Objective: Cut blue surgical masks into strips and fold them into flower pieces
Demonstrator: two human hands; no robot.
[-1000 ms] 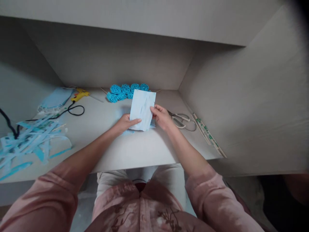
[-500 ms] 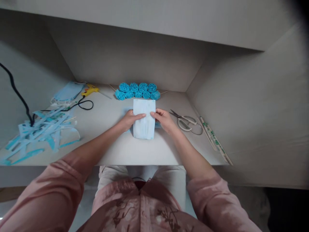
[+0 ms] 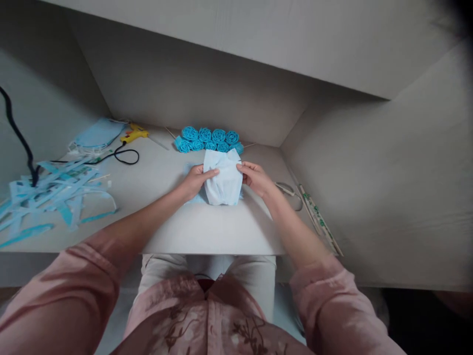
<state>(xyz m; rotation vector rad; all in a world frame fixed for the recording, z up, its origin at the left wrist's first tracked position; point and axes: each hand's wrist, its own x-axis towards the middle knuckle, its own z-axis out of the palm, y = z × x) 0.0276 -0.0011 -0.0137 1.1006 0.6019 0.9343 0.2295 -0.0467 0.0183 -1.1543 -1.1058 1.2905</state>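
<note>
Pinched between the left hand point(image 3: 192, 182) and the right hand point(image 3: 257, 179): a pale sheet point(image 3: 223, 185), filling the gap between the 2 sets of fingertips, above the table point(image 3: 214, 239). Left thumb laid across the front near the edge, other fingers tucked behind and mostly hidden; right thumb closed narrow on the opposite edge, slightly higher, at least 1 finger behind. Exact count of fingers pressing from the back: cannot tell. Same for any contact between the lower edge and whatever lies below.

Judging by the puckers and slack middle, very light and soft, like thin cloth; likely to droop or bunch rather than stand stiff. Probably not slippery, and hard to break, though perhaps apt to tear if yanked, especially at the uneven upper corner near the right thumb. Best held by the 2 side edges, thumbs in front and fingers behind, with a gentle outward pull to flatten the folds.

Just beyond the fingertips, blue flowers point(image 3: 205, 134) in 2 rows. Beside the right wrist, partly hidden scissors point(image 3: 285, 188). Well left of the left fingers, a glue gun point(image 3: 135, 133) and loose strips point(image 3: 68, 190).
</note>
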